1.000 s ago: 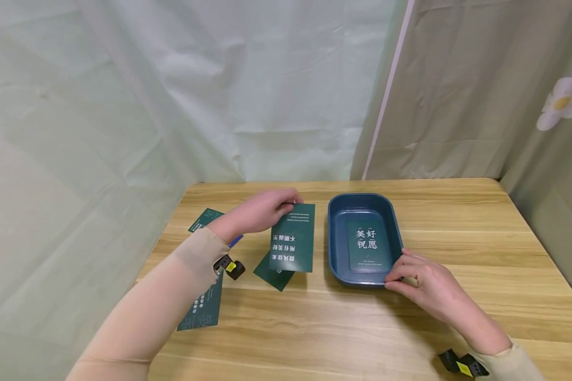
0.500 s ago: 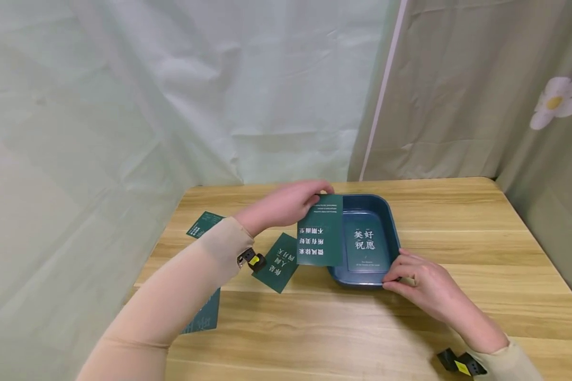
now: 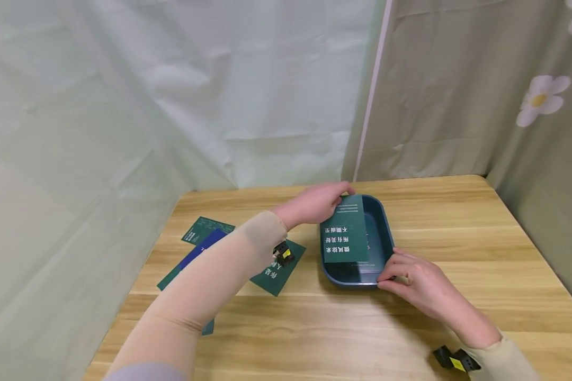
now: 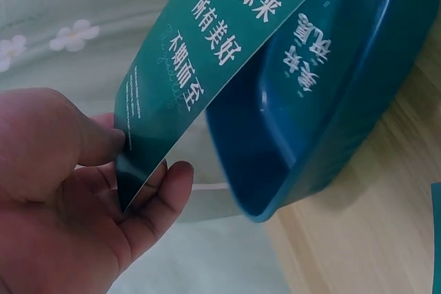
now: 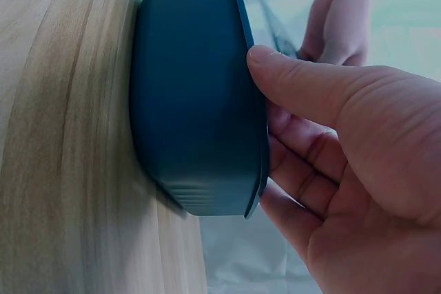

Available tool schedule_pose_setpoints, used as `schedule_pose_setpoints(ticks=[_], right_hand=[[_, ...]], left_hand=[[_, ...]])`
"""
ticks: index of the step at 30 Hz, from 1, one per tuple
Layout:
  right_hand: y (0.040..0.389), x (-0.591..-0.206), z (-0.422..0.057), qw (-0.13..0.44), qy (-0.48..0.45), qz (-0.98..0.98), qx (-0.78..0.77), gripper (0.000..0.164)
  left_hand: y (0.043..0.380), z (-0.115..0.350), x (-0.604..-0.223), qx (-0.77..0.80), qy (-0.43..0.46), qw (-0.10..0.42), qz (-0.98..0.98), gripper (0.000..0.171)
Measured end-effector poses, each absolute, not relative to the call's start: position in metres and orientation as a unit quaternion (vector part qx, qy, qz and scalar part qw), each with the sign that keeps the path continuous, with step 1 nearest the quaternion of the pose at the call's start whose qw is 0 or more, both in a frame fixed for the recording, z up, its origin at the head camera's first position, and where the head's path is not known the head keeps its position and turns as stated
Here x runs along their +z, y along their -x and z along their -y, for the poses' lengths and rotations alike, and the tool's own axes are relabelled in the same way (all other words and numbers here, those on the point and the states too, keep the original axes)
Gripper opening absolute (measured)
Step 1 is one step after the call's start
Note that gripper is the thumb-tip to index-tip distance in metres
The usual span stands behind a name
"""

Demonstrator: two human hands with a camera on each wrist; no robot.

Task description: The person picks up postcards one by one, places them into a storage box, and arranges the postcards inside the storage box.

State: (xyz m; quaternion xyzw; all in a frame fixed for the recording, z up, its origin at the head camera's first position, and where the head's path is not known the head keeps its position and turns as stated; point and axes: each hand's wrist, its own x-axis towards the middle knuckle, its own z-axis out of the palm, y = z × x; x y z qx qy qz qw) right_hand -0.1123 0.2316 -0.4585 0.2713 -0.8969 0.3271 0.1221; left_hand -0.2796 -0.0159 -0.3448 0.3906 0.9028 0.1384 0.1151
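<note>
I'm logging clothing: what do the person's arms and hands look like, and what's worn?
The left hand and right hand are ungloved. The pale beige fabric left sleeve and the matching right sleeve end near the wrists; lavender cloth shows below the left one in the head view. A small, boxy black device with a yellow mark sits at the left wrist, another at the right.

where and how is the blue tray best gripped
I'd pinch the blue tray by its rim at the near right corner, coming from the right, as the right hand does. The walls rise to a lip that looks thin enough to pinch, while the green card in the left hand covers much of the left side.
</note>
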Motion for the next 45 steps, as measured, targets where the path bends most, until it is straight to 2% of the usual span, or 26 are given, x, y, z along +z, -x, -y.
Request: schedule_pose_setpoints(ticks=[12,19,35,45], right_hand=[[0.116,-0.460,-0.226,0.115,-0.278,0.894,0.331,0.031],[0.116,-0.461,-0.225,0.127,-0.280,0.892,0.330,0.035],[0.112,-0.461,-0.226,0.116,-0.280,0.891,0.338,0.033],[0.109,-0.461,-0.226,0.118,-0.277,0.893,0.336,0.033]], left_hand=[[0.289,-0.001,-0.371,0.109,-0.385,0.150,-0.904,0.038],[0.295,-0.010,-0.382,0.098,-0.384,0.155,-0.905,0.039],[0.302,-0.021,-0.403,0.077,-0.375,0.179,-0.906,0.034],[0.301,-0.022,-0.409,0.053,-0.376,0.177,-0.908,0.043]])
